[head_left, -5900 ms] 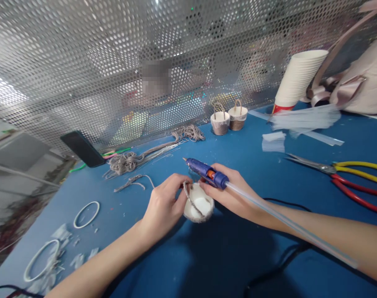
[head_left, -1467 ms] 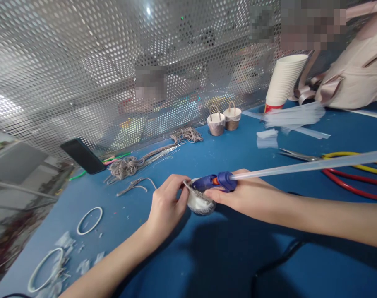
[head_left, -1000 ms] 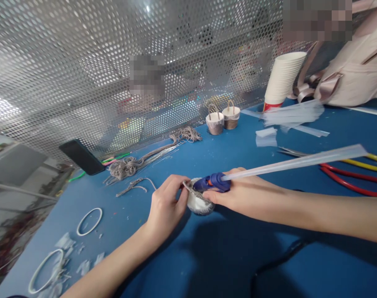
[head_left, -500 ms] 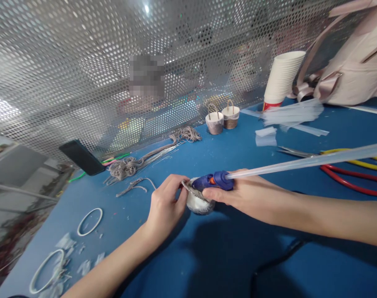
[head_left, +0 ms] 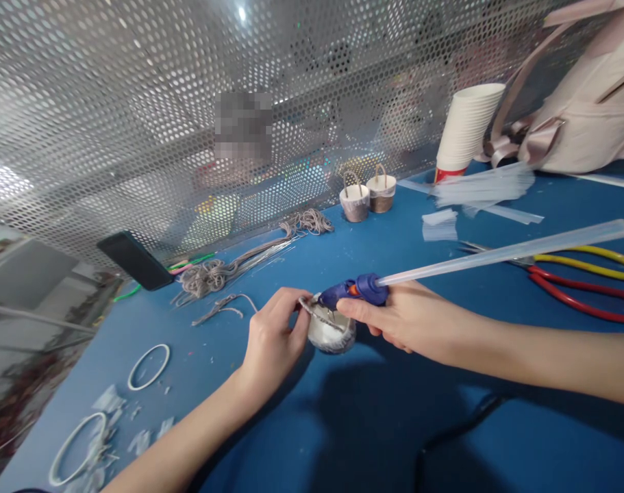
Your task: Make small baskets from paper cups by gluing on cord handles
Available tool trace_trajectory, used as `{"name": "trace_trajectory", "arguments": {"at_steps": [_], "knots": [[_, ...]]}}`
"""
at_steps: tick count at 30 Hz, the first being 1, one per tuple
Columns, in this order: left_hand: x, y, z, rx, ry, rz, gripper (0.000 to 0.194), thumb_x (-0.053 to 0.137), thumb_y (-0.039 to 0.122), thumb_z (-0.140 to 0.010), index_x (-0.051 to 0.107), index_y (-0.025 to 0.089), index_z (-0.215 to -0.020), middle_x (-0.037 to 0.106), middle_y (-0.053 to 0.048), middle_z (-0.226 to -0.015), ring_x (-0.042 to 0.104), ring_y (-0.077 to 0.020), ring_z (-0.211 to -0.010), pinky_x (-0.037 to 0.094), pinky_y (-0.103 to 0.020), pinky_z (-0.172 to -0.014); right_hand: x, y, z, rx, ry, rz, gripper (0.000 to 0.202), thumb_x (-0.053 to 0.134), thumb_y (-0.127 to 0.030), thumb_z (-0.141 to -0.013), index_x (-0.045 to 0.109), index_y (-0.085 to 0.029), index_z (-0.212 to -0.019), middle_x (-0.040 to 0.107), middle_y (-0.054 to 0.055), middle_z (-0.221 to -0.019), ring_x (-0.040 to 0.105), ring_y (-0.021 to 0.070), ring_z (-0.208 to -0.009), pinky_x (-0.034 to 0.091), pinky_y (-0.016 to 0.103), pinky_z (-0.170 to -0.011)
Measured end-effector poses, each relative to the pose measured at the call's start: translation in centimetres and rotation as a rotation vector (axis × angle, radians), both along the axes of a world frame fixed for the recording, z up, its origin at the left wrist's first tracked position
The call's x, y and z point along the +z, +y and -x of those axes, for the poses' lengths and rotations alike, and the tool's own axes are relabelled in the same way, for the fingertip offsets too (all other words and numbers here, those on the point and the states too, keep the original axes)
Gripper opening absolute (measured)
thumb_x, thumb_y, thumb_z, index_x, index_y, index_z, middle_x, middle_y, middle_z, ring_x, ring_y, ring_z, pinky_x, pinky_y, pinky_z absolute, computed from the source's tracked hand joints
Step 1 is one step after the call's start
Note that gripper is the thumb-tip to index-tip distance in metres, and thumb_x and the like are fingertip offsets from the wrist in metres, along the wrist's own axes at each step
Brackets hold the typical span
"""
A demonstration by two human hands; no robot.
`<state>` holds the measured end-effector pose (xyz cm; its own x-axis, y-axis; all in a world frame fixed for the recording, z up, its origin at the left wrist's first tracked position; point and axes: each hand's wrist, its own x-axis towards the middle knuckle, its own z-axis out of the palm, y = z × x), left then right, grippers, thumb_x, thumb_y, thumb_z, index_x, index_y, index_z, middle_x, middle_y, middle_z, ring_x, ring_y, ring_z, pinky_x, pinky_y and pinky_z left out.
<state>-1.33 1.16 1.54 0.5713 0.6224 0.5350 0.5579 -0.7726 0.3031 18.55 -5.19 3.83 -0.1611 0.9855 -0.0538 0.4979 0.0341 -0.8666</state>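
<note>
My right hand (head_left: 394, 311) is closed around a blue glue gun (head_left: 360, 289) with a long clear glue stick (head_left: 507, 252) sticking out of its back. The gun's nozzle reaches the rim of a small white cup (head_left: 332, 335) wrapped in grey. At the cup's left side, my left hand (head_left: 278, 332) pinches a grey cord (head_left: 307, 305) by the rim. Part of this cord lies across the cup's opening. The left fingertips are partly hidden behind the cord and cup.
Beyond my hands stand two small cups with handles (head_left: 355, 203). Grey cord bundles (head_left: 206, 277) and a phone (head_left: 135, 260) lie to the left, above white rings (head_left: 148, 368). Pliers with red and yellow handles (head_left: 581, 291), stacked paper cups (head_left: 468, 130) and a bag (head_left: 589, 116) are at right.
My right hand and the glue gun have shifted slightly, and the glue stick's rear end has swung lower and left. More of the cup's opening shows. My left hand stays in place.
</note>
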Motion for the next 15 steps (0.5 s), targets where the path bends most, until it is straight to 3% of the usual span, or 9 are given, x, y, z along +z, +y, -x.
{"name": "trace_trajectory", "arguments": {"at_steps": [8, 15], "knots": [[0.16, -0.12, -0.03, -0.012, -0.004, -0.009, 0.012, 0.047, 0.012, -0.085, 0.058, 0.017, -0.085, 0.068, -0.002, -0.077, 0.062, -0.0115, -0.067, 0.047, -0.020, -0.057, 0.29, -0.11, -0.33, 0.029, 0.003, -0.030, 0.047, 0.041, -0.058, -0.089, 0.047, -0.021, -0.060, 0.045, -0.007, -0.043, 0.041, 0.0095, -0.041, 0.034, 0.023, -0.051], [-0.15, 0.03, -0.05, -0.023, -0.004, -0.032, 0.011, 0.049, 0.010, -0.084, 0.058, 0.017, -0.084, 0.067, -0.002, -0.076, 0.062, -0.0112, -0.069, 0.048, -0.020, -0.062, 0.12, -0.02, -0.14, 0.020, -0.048, 0.039, 0.050, 0.043, -0.060, -0.087, 0.048, -0.020, -0.058, 0.045, -0.007, -0.043, 0.039, 0.0086, -0.040, 0.033, 0.022, -0.050]]}}
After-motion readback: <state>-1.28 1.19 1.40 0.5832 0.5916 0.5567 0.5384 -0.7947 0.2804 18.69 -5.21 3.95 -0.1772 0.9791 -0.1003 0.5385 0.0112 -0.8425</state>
